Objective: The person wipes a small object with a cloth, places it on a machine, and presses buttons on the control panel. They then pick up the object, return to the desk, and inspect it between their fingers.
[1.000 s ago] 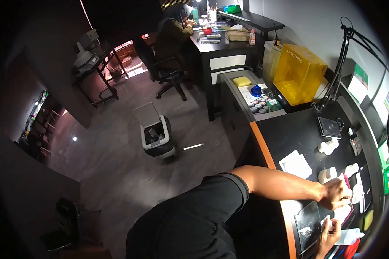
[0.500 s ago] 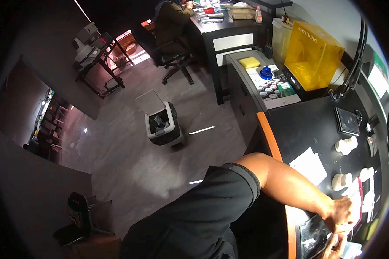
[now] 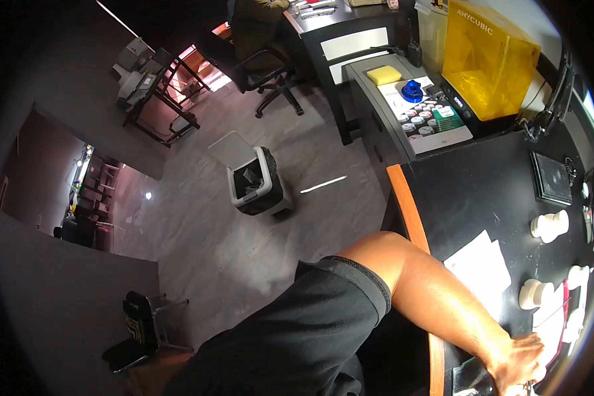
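Observation:
My left hand (image 3: 518, 363) is at the lower right, low over the black desk (image 3: 455, 211), its bare arm reaching across the orange desk edge (image 3: 412, 218). Its fingers are bent and closed, pointing down toward the bottom of the view; a small thing at the fingertips is too cut off to name. Beside the hand lies a brightly lit white sheet (image 3: 549, 323) with a dark red edge. White jars (image 3: 536, 294) stand just beyond it. A dark glossy panel (image 3: 465, 379) lies partly under my forearm. My right hand is out of view.
White papers (image 3: 478, 264) and a black square device (image 3: 551, 177) lie on the desk. A yellow translucent printer cover (image 3: 488, 63), yellow sponge (image 3: 384, 75) and blue part (image 3: 412, 91) are farther off. An open-lidded bin (image 3: 257, 181) stands on the floor. Another person (image 3: 261, 30) sits behind.
The view has shifted, so the desk things sit farther right. My right hand, earlier touching near my left at the bottom, has dropped out of view. My left hand stays closed.

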